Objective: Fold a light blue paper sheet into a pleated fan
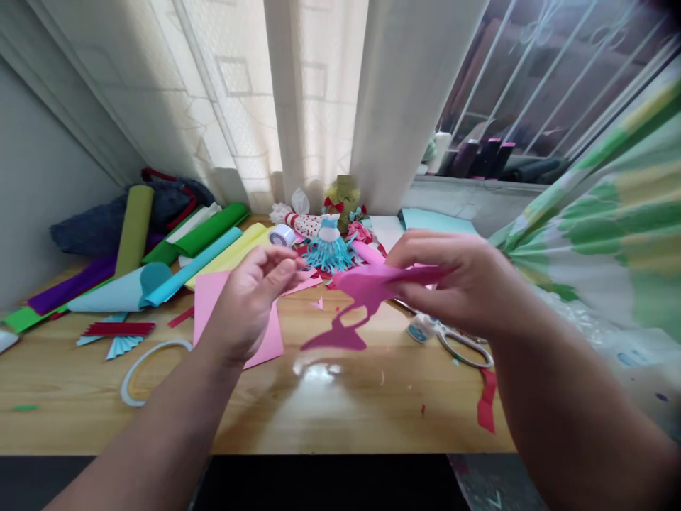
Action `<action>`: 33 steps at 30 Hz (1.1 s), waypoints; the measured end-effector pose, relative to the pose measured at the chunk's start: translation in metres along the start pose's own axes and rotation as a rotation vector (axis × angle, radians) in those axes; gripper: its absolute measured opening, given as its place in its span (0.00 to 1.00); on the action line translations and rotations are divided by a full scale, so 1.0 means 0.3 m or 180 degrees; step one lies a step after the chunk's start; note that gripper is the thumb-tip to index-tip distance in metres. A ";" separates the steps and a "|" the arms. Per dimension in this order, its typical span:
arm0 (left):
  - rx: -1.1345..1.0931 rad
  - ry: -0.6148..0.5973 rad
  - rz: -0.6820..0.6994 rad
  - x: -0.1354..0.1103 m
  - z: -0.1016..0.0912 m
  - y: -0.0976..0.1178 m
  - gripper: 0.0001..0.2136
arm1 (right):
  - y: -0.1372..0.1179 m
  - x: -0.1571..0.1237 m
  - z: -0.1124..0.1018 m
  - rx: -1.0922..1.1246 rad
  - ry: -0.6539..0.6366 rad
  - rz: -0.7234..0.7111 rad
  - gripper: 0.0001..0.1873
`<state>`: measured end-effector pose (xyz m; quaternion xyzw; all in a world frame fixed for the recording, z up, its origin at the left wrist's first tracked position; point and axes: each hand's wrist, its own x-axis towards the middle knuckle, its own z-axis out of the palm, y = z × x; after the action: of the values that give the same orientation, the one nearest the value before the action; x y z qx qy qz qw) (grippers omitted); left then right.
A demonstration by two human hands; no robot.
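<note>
My right hand (455, 280) pinches a magenta paper cut-out (357, 301) with a curvy outline and holds it above the wooden table (319, 411). My left hand (250, 298) hovers just left of it over a pink paper sheet (210, 298). Its fingers are curled and pressed together at the tips, and I cannot make out anything between them. Scissors (460, 344) with pale handles lie on the table under my right wrist.
Rolled papers in green (210, 231), olive (133, 227), blue (186, 273), yellow and purple lie at the back left. A blue paper doll (330, 248) and a tape roll (281, 234) stand near the curtain. A white ring (143, 362), folded fans (118, 333) and red scraps (486, 404) dot the table.
</note>
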<state>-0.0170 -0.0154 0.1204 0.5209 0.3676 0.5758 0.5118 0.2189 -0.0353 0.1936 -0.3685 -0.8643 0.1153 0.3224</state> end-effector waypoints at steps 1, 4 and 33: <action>-0.0207 0.0396 -0.0275 -0.025 -0.026 -0.025 0.09 | -0.006 0.004 -0.008 0.0073 0.0161 0.0053 0.04; -0.0711 0.0093 -0.1137 -0.148 -0.076 -0.099 0.19 | -0.022 0.009 -0.014 0.0077 0.0521 0.0037 0.04; -0.1536 0.1128 -0.1712 -0.132 -0.194 -0.266 0.09 | 0.148 -0.386 0.476 -0.0784 -0.0808 0.0281 0.29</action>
<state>-0.0601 -0.0312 0.0243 0.1637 0.4277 0.5720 0.6806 0.2124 -0.0811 0.0100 -0.4252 -0.8886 0.0682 0.1578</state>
